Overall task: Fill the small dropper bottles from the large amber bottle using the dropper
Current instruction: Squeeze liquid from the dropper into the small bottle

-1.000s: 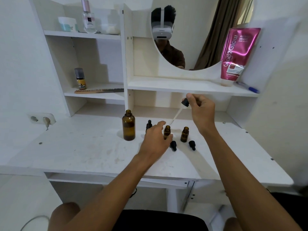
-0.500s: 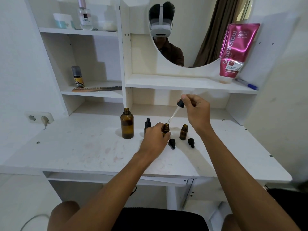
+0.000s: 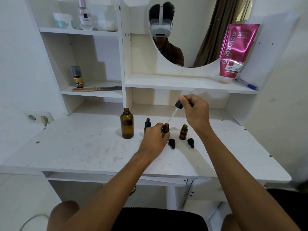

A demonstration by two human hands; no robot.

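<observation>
The large amber bottle (image 3: pixel 127 125) stands uncapped on the white desk (image 3: pixel 83 150), left of the small ones. My left hand (image 3: pixel 154 140) grips a small amber bottle (image 3: pixel 166 129) that is open at the top. My right hand (image 3: pixel 195 111) pinches the black bulb of the dropper (image 3: pixel 176 109); its glass tube slants down-left with the tip at that bottle's mouth. A second open small bottle (image 3: pixel 183 132) stands to the right. A capped small bottle (image 3: pixel 147 123) is partly hidden behind my left hand. Two black dropper caps (image 3: pixel 172 143) (image 3: pixel 191 142) lie in front.
A shelf unit with a round mirror rises at the desk's back. A pink tube (image 3: pixel 236 52) and a blue pen (image 3: pixel 246 84) sit on the shelf above; a comb (image 3: pixel 96 88) and a small bottle (image 3: pixel 77 77) on the left shelf. A wall socket (image 3: pixel 39 117) is at the left.
The dropper's tip has come down to the mouth of the small bottle in my left hand. The head camera has shifted slightly; the other bottles stay put.
</observation>
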